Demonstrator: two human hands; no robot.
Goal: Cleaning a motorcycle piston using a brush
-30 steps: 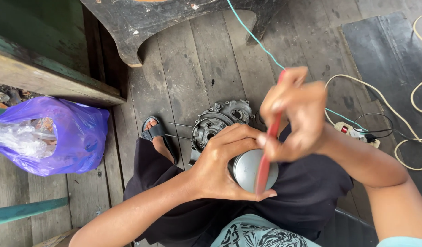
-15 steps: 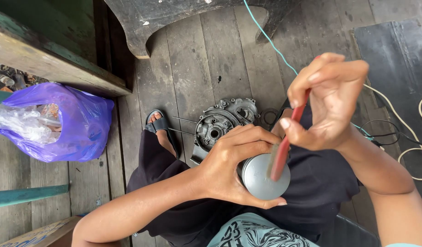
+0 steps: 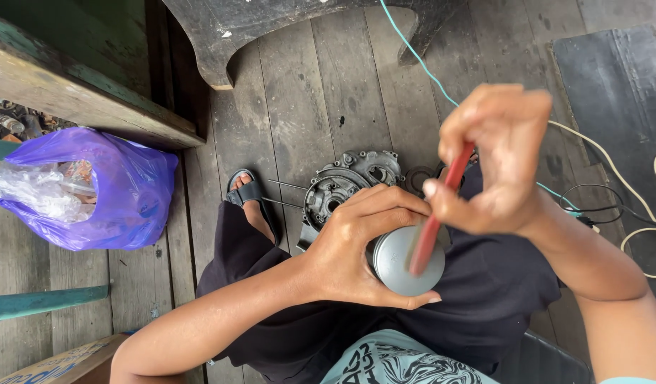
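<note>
Grey round metal piston sits over the lap, the left hand wrapped tight around it, crown turned upward for access. From one o'clock, the right hand pinches a thin red blade-like tool, its tip on the crown. A dark metal engine cover lies on the plank floor at eleven o'clock.

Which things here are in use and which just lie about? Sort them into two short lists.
In use:
left hand gripping the round grey metal part
right hand holding the red tool against its face

Lying about:
engine cover on the floor planks
purple plastic bag
white cord
green cord
</note>
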